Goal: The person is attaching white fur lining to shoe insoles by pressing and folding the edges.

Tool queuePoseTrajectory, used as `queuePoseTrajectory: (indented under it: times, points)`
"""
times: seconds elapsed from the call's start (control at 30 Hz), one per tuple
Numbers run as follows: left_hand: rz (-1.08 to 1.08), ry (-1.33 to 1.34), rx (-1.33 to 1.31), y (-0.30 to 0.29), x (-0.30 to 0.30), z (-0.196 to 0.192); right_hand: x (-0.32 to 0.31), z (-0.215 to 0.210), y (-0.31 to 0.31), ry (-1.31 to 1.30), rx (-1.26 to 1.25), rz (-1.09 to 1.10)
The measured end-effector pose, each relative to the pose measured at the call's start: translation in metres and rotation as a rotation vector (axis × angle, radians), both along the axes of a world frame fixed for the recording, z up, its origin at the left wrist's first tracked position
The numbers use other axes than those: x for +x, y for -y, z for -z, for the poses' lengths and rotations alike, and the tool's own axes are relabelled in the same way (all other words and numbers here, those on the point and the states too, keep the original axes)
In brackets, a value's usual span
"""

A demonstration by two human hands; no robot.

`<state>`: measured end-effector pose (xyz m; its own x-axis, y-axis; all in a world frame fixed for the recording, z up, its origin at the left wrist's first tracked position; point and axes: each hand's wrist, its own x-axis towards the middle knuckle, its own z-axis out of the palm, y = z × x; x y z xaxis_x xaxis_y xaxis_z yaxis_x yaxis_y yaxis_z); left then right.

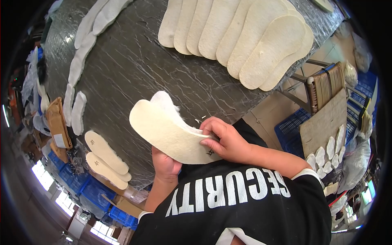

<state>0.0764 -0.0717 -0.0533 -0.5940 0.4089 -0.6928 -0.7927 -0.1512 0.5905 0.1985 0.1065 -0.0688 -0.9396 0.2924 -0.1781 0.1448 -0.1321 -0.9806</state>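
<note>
A cream felt insole is held up over the near side of the table, its broad toe end to the left. Behind its upper edge shows a white, fluffy layer, bent away from the cream face. My right hand pinches the heel end between thumb and fingers, beside a dark handwritten mark. At the lower left edge my left hand grips the insole from beneath, most of its fingers hidden behind it.
A fanned row of cream insoles lies at the table's far side. White fluffy insoles line the left, and marked insoles lie near left. To the right stand a folding chair, a board with white pieces and a blue crate.
</note>
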Motion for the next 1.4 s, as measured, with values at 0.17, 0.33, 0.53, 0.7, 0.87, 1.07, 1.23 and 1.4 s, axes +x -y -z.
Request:
queuePoseTrajectory:
  times: [0.17, 0.33, 0.53, 0.7, 0.87, 1.07, 1.23, 1.4]
  points:
    - [0.0, 0.02, 0.062, 0.003, 0.003, -0.003, 0.002, -0.009, 0.0, 0.172, -0.107, -0.038]
    - [0.015, 0.018, 0.047, 0.006, 0.006, -0.005, 0.004, -0.003, 0.008, 0.085, -0.08, 0.055]
    - [-0.079, 0.041, -0.054, -0.005, 0.012, -0.011, 0.007, -0.001, 0.012, 0.07, -0.078, 0.075]
    - [-0.056, 0.015, -0.097, -0.002, 0.017, -0.01, 0.005, -0.004, 0.011, 0.096, -0.074, 0.073]
    - [-0.058, 0.026, -0.008, 0.0, 0.02, -0.009, 0.003, -0.005, 0.011, 0.055, 0.003, 0.093]
    - [-0.092, 0.014, 0.024, -0.001, 0.02, -0.012, -0.004, -0.01, 0.005, 0.057, 0.04, 0.066]
    - [-0.011, -0.095, 0.004, 0.004, 0.018, -0.011, -0.004, -0.009, 0.001, 0.056, 0.016, -0.02]
    - [-0.055, -0.048, 0.154, -0.006, 0.008, -0.023, -0.003, -0.011, -0.002, 0.008, 0.044, 0.0]
